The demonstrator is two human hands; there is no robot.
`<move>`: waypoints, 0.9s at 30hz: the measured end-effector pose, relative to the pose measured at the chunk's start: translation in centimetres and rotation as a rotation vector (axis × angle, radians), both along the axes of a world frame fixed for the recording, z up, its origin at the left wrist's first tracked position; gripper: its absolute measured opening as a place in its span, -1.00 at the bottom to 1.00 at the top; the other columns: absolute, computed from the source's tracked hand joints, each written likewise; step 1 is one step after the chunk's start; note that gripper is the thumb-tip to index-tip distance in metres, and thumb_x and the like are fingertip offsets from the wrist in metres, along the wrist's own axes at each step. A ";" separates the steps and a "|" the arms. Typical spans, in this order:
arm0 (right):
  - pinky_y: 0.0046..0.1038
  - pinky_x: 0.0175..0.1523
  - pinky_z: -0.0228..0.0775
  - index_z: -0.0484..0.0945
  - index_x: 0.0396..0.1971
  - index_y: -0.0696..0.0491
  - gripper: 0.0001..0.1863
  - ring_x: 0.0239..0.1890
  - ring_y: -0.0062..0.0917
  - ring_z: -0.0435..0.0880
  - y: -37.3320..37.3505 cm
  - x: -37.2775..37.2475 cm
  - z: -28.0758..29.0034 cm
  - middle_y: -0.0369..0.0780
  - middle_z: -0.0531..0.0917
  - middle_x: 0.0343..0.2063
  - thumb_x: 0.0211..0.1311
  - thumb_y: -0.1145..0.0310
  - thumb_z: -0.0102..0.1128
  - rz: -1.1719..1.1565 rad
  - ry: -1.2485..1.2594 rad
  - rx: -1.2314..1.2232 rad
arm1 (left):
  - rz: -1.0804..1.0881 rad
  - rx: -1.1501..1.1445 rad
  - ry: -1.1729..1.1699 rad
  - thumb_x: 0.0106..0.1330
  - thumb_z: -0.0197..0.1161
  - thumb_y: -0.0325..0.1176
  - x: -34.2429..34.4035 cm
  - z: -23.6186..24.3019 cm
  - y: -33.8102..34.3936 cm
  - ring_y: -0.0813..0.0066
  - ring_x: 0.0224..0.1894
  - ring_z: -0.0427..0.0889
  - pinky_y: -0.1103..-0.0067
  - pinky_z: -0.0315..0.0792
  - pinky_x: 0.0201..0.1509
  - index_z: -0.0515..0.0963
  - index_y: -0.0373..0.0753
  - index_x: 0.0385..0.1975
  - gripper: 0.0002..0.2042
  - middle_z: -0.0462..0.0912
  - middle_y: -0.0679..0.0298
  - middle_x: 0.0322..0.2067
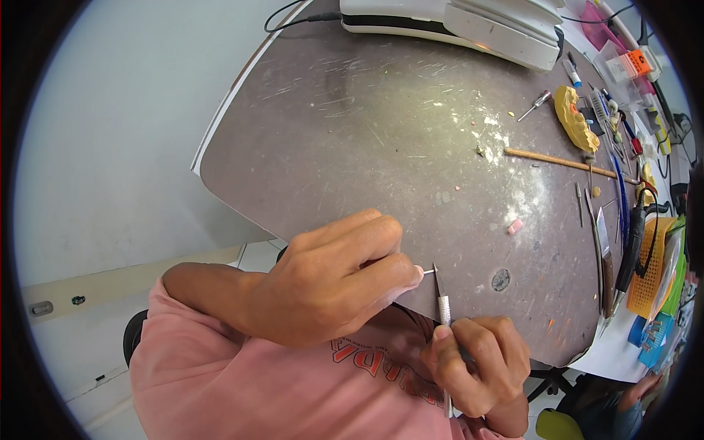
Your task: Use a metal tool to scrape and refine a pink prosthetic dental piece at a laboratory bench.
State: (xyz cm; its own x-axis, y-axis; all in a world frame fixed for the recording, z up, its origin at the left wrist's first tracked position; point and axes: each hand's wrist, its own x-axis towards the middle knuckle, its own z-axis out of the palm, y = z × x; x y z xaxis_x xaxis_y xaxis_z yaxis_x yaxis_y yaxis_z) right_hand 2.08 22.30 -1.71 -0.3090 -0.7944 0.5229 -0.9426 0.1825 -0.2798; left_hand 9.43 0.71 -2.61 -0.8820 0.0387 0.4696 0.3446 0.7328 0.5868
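My left hand (334, 282) is curled over the near edge of the brown worktable (352, 139), pinching a tiny whitish piece (427, 272) between thumb and fingertips; most of that piece is hidden by the fingers. My right hand (477, 363) grips the knurled metal handle of a small scalpel-like knife (441, 293), held upright with its blade tip almost touching the tiny piece. Both hands sit above my pink shirt.
A yellow dental cast (573, 117) lies at the far right by a long wooden stick (561, 162), several hand tools and a black handpiece (632, 246). A white machine (469, 26) stands at the back. A small pink lump (515, 226) and white dust lie mid-table.
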 end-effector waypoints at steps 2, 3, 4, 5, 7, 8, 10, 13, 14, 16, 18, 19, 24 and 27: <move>-0.48 -0.54 0.39 0.55 -0.45 0.08 -0.76 -0.55 -0.46 0.56 0.0 -0.2 -0.1 -0.24 0.60 -0.49 -0.08 0.67 0.41 0.022 0.012 0.000 | -0.005 -0.001 -0.024 0.04 0.42 -0.58 0.1 0.2 -0.1 0.36 -0.51 0.39 0.46 0.31 -0.50 0.57 -0.29 -0.39 -0.82 0.29 0.25 -0.48; -0.49 -0.54 0.38 0.55 -0.45 0.08 -0.77 -0.55 -0.46 0.56 0.1 -0.4 -0.1 -0.23 0.60 -0.50 -0.07 0.67 0.41 0.036 0.013 0.003 | -0.012 0.002 -0.061 0.04 0.43 -0.58 0.2 0.3 -0.2 0.36 -0.51 0.39 0.46 0.31 -0.50 0.58 -0.28 -0.39 -0.82 0.29 0.26 -0.47; -0.49 -0.54 0.38 0.55 -0.45 0.08 -0.77 -0.56 -0.46 0.55 0.2 -0.5 0.0 -0.23 0.59 -0.50 -0.07 0.66 0.41 0.050 0.012 0.007 | -0.003 0.012 -0.047 0.03 0.44 -0.59 0.3 0.4 -0.3 0.37 -0.51 0.40 0.46 0.31 -0.50 0.59 -0.28 -0.39 -0.81 0.30 0.26 -0.48; -0.49 -0.53 0.39 0.55 -0.44 0.09 -0.77 -0.56 -0.45 0.56 0.2 -0.6 0.1 -0.23 0.60 -0.51 -0.07 0.67 0.41 0.055 0.001 0.010 | -0.006 0.023 -0.058 0.02 0.45 -0.59 0.4 0.5 -0.5 0.37 -0.51 0.41 0.47 0.32 -0.50 0.59 -0.27 -0.38 -0.81 0.32 0.27 -0.48; -0.48 -0.53 0.41 0.55 -0.42 0.10 -0.76 -0.57 -0.44 0.57 0.3 -0.7 0.3 -0.23 0.60 -0.52 -0.08 0.67 0.42 0.059 -0.019 0.010 | -0.020 0.039 -0.050 0.00 0.46 -0.61 0.5 0.5 -0.8 0.39 -0.51 0.43 0.48 0.32 -0.51 0.61 -0.26 -0.37 -0.79 0.34 0.28 -0.48; -0.47 -0.53 0.42 0.55 -0.41 0.11 -0.76 -0.57 -0.44 0.58 0.3 -0.6 0.3 -0.23 0.61 -0.52 -0.06 0.67 0.42 0.031 -0.093 -0.008 | -0.010 0.050 -0.030 -0.01 0.47 -0.62 0.6 0.4 -0.8 0.40 -0.51 0.44 0.49 0.32 -0.51 0.61 -0.26 -0.37 -0.78 0.35 0.29 -0.49; -0.45 -0.52 0.43 0.55 -0.38 0.12 -0.75 -0.58 -0.42 0.59 0.3 -0.3 0.6 -0.23 0.63 -0.53 -0.04 0.67 0.42 -0.030 -0.229 -0.043 | 0.009 0.057 0.000 -0.03 0.47 -0.63 0.6 0.2 -0.9 0.42 -0.51 0.44 0.50 0.31 -0.52 0.62 -0.26 -0.36 -0.76 0.37 0.30 -0.50; -0.44 -0.52 0.43 0.54 -0.37 0.12 -0.76 -0.59 -0.42 0.61 -0.2 0.6 0.6 -0.20 0.65 -0.53 0.04 0.62 0.46 -0.113 -0.286 -0.133 | 0.017 0.068 -0.001 -0.04 0.47 -0.64 0.5 0.0 -0.8 0.45 -0.52 0.44 0.51 0.31 -0.54 0.63 -0.27 -0.35 -0.76 0.38 0.31 -0.50; -0.45 -0.52 0.43 0.54 -0.37 0.12 -0.77 -0.59 -0.43 0.61 -0.6 1.1 0.5 -0.20 0.65 -0.54 0.06 0.60 0.47 -0.141 -0.294 -0.162 | 0.016 0.074 0.001 -0.04 0.47 -0.64 0.6 0.0 -0.7 0.45 -0.53 0.43 0.52 0.30 -0.54 0.63 -0.27 -0.35 -0.76 0.38 0.31 -0.50; -0.46 -0.54 0.41 0.56 -0.38 0.12 -0.77 -0.58 -0.44 0.61 -1.0 1.3 0.3 -0.21 0.64 -0.53 0.07 0.59 0.50 -0.102 -0.297 -0.158 | 0.014 0.079 0.002 -0.05 0.46 -0.65 0.5 0.1 -0.8 0.46 -0.53 0.43 0.52 0.30 -0.55 0.63 -0.28 -0.35 -0.75 0.38 0.31 -0.50; -0.47 -0.56 0.40 0.58 -0.37 0.12 -0.78 -0.57 -0.45 0.61 -1.2 1.4 0.3 -0.22 0.63 -0.52 0.07 0.59 0.50 -0.055 -0.298 -0.151 | 0.011 0.088 -0.003 -0.07 0.46 -0.65 0.5 0.1 -0.8 0.46 -0.53 0.44 0.53 0.30 -0.55 0.63 -0.29 -0.35 -0.74 0.38 0.30 -0.51; -0.48 -0.58 0.36 0.61 -0.34 0.11 -0.75 -0.58 -0.46 0.59 -1.2 1.1 0.1 -0.24 0.62 -0.52 0.02 0.60 0.52 -0.033 -0.236 -0.116 | 0.002 0.085 0.002 -0.08 0.45 -0.65 0.4 0.1 -0.8 0.46 -0.53 0.43 0.53 0.29 -0.55 0.63 -0.29 -0.35 -0.74 0.37 0.30 -0.51; -0.49 -0.58 0.35 0.60 -0.33 0.11 -0.72 -0.58 -0.49 0.55 -1.0 0.6 0.0 -0.25 0.59 -0.51 -0.07 0.62 0.48 0.019 -0.185 -0.051 | -0.014 0.090 0.005 -0.14 0.42 -0.64 0.5 -0.1 -0.9 0.46 -0.54 0.40 0.53 0.26 -0.56 0.62 -0.33 -0.34 -0.71 0.34 0.29 -0.52; -0.49 -0.58 0.35 0.59 -0.33 0.11 -0.71 -0.58 -0.49 0.54 -1.0 0.6 -0.3 -0.26 0.58 -0.51 -0.09 0.64 0.45 0.054 -0.117 -0.038 | -0.013 0.089 0.023 -0.12 0.40 -0.64 0.5 -0.2 -0.8 0.45 -0.55 0.37 0.52 0.24 -0.58 0.61 -0.33 -0.33 -0.72 0.32 0.28 -0.52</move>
State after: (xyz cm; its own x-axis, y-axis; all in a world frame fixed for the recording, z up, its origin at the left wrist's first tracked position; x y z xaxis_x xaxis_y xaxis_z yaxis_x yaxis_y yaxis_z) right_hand 2.65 21.34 -1.98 -0.3269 -0.7919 0.5158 -0.9114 0.1198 -0.3938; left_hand 9.90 -0.13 -2.82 -0.8707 0.0075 0.4918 0.3678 0.6737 0.6409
